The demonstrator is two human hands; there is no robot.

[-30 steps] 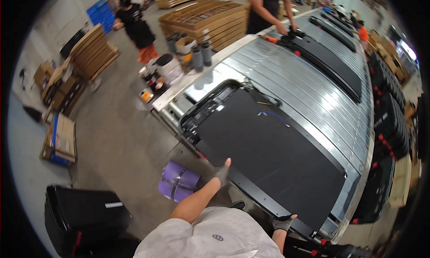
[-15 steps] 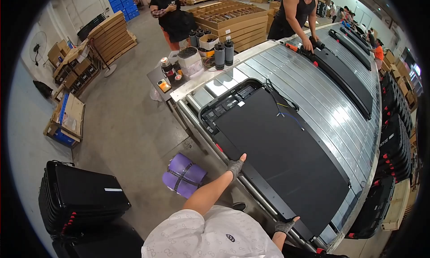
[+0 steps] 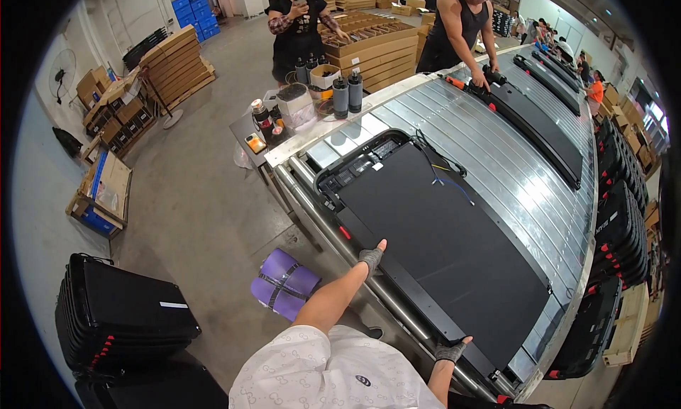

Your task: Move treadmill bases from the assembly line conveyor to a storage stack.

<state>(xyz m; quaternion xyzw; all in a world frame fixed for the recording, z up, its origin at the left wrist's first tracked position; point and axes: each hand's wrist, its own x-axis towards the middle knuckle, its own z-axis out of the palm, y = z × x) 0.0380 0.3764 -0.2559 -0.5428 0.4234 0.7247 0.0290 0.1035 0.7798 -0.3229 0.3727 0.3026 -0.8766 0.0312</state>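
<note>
Holding black panel [image 3: 443, 249], left hand [image 3: 369, 258], right hand [image 3: 450, 351] (fingers [image 3: 383, 244] mostly hidden)

Left hand [image 3: 372, 257] and right hand [image 3: 451, 351] both on the big black panel's [image 3: 454, 242] near edge, roughly 5 o'clock; purple taped bundle [image 3: 301, 281] at 7, black stack [image 3: 131, 299] at 8.

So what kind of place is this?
Probably a factory or assembly workshop: black panels lie along a long metal-topped worktable, brown cartons stand beyond it, and black units are stacked at the left.
</note>
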